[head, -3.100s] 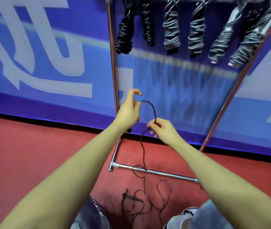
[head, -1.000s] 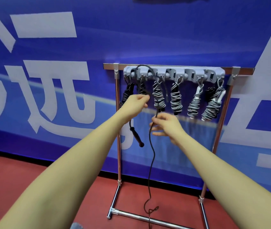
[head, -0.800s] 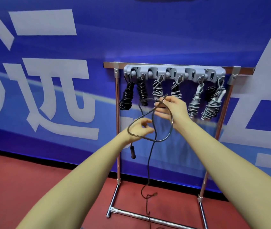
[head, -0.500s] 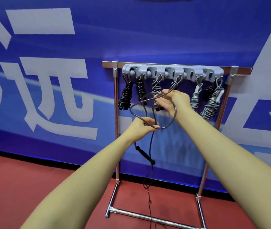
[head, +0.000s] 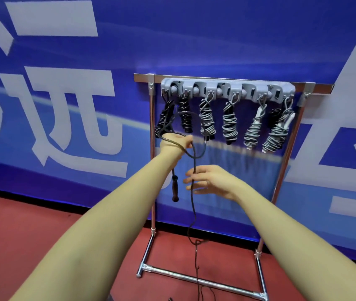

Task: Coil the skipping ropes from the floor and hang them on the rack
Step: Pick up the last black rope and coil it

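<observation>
left hand (head: 176, 142) is gripping the black skipping rope (head: 192, 192) up by the rack (head: 281, 177), fingers curled round a loop that is arcing over the wrist; one handle (head: 174, 190) is dangling below it. right hand (head: 210, 180) is sitting lower with fingers spread and relaxed, the hanging strand crossing in front of them, not gripped. rope tail is trailing down to the red floor (head: 20, 235). six coiled ropes (head: 229, 124) are hanging on the hook bar (head: 227, 89)
</observation>
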{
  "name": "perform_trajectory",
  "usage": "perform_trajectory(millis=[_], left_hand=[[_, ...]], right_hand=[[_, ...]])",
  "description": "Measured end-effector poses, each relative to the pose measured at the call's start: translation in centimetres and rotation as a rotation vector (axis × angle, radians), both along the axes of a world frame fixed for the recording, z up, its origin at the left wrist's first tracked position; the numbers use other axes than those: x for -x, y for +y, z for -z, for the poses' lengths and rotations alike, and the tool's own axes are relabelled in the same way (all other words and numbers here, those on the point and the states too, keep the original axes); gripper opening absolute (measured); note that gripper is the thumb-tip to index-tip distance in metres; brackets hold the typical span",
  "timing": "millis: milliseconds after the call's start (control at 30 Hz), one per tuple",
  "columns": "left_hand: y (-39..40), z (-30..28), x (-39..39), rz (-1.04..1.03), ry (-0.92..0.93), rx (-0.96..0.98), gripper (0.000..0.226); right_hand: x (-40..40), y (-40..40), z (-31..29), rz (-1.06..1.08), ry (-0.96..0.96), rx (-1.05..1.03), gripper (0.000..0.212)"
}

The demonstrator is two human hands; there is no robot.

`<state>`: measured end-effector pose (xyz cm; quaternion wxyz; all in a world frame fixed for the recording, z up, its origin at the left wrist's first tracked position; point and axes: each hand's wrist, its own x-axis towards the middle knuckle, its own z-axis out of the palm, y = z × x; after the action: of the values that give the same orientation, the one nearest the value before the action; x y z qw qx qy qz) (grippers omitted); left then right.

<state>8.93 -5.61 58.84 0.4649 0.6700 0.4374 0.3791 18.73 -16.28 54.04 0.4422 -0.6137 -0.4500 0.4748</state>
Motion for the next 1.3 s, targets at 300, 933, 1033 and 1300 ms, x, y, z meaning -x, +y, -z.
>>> perform_trajectory(millis=[300, 933, 1033, 1300], left_hand=[[-0.9, 4.9, 1.9, 0.215, 0.191, 0.233, 0.01], [-0.6, 2.9, 1.1, 0.184, -0.067, 0.207, 0.017], [-0.1, 2.5, 1.4, 0.209, -0.033, 0.161, 0.014], [-1.3, 6.5, 2.5, 0.389, 0.178, 0.128, 0.009]], right_hand=[[-1.0, 2.6, -2.0, 0.394, 0.288, -0.227, 0.01], [-1.3, 2.0, 1.0, 0.098, -0.208, -0.044, 0.013], [-0.8, 2.0, 1.0, 0.104, -0.186, -0.093, 0.012], [-0.8, 3.8, -3.6, 0.481, 0.127, -0.403, 0.017]])
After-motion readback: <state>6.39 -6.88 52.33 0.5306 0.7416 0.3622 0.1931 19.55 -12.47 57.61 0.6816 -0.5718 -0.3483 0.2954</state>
